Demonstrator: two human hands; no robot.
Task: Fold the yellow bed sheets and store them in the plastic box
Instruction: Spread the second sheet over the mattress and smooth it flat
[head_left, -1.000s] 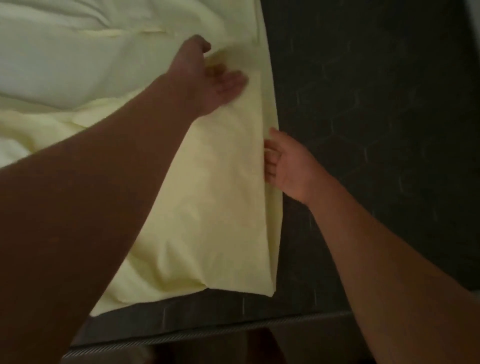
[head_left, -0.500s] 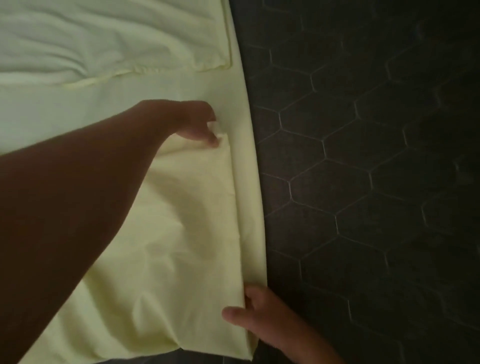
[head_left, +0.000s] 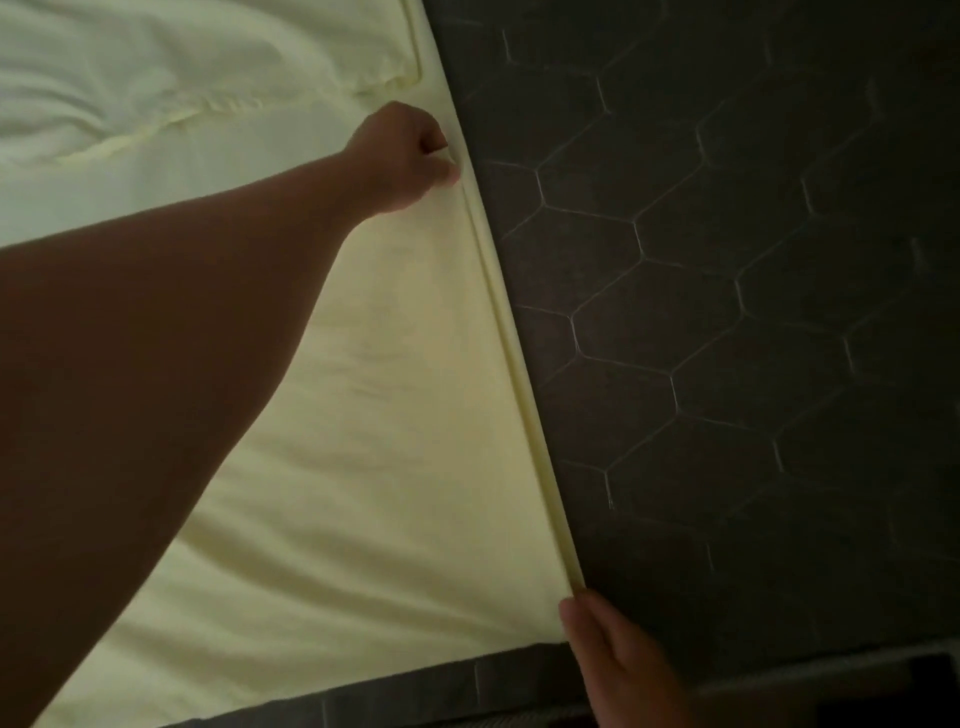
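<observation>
A pale yellow bed sheet (head_left: 395, 415) lies spread flat on a dark mattress (head_left: 727, 312), its folded right edge running diagonally from top centre to lower right. My left hand (head_left: 402, 156) reaches across the sheet and pinches that edge at the far corner of the upper layer. At the near corner of the same edge, my right hand (head_left: 608, 654) grips the fabric with the thumb on top. The edge is pulled straight between both hands. No plastic box is in view.
More yellow bedding (head_left: 182, 78), rumpled with a stitched hem, lies at the top left. The dark mattress has a quilted hexagon pattern and fills the right half. Its piped front edge (head_left: 779, 670) runs along the bottom.
My left hand carried the upper layer's corner rightwards to the sheet's right edge. My right hand now grips the near corner, and the fold's edges line up where a strip was uncovered before.
</observation>
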